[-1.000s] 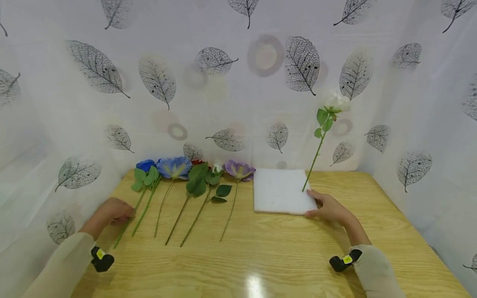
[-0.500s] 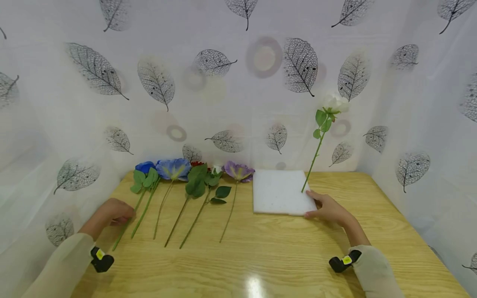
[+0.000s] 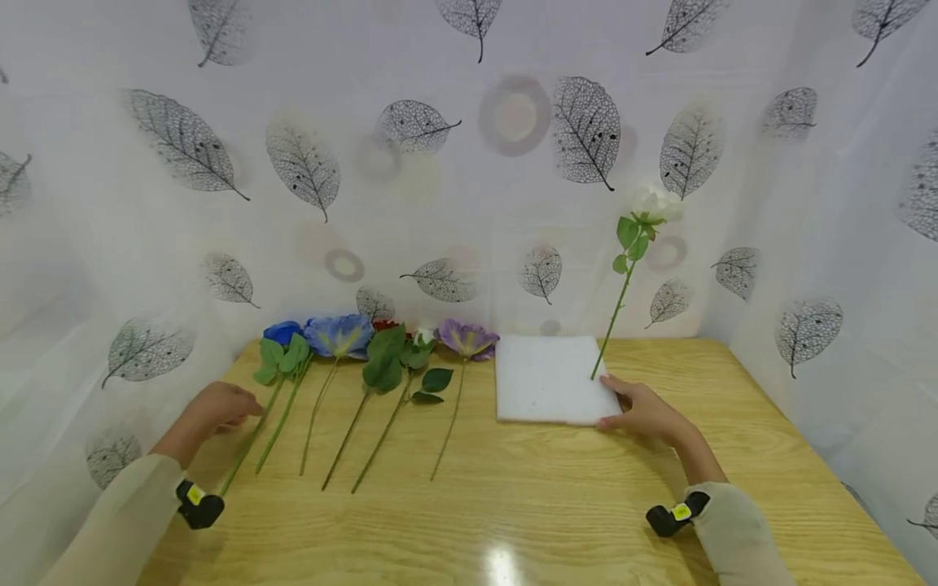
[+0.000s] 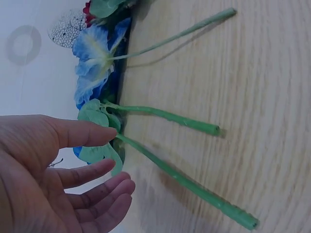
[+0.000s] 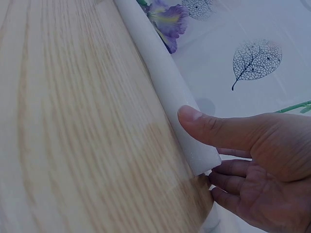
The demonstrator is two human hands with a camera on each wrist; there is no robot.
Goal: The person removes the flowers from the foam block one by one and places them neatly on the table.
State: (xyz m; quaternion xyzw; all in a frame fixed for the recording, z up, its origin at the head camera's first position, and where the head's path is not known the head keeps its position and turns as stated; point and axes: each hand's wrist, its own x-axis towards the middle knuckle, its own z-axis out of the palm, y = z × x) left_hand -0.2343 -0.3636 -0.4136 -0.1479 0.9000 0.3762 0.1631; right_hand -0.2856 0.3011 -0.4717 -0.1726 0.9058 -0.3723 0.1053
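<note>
My left hand [image 3: 220,411] hovers by the leftmost green stem [image 4: 187,182], which belongs to a blue flower [image 3: 282,332]. In the left wrist view the thumb tip overlaps the top of that stem, the fingers are spread apart, and nothing is pinched. Whether the thumb touches it I cannot tell. My right hand [image 3: 641,411] holds the white foam block [image 3: 550,382] at its right edge, thumb on the near side [image 5: 165,87] and fingers around the corner. A white rose [image 3: 652,203] stands in the block near that edge, leaning slightly right.
Beside the blue flower lie a second green stem [image 3: 282,423], a light blue flower [image 3: 339,335], leafy stems [image 3: 384,366] with red and white blooms partly hidden, and a purple flower [image 3: 467,338]. A leaf-print curtain [image 3: 440,203] rises behind the wooden table [image 3: 454,529].
My left hand has lifted slightly up and away from the leftmost stem. The right hand keeps its hold on the foam block, and the white rose stays in place.
</note>
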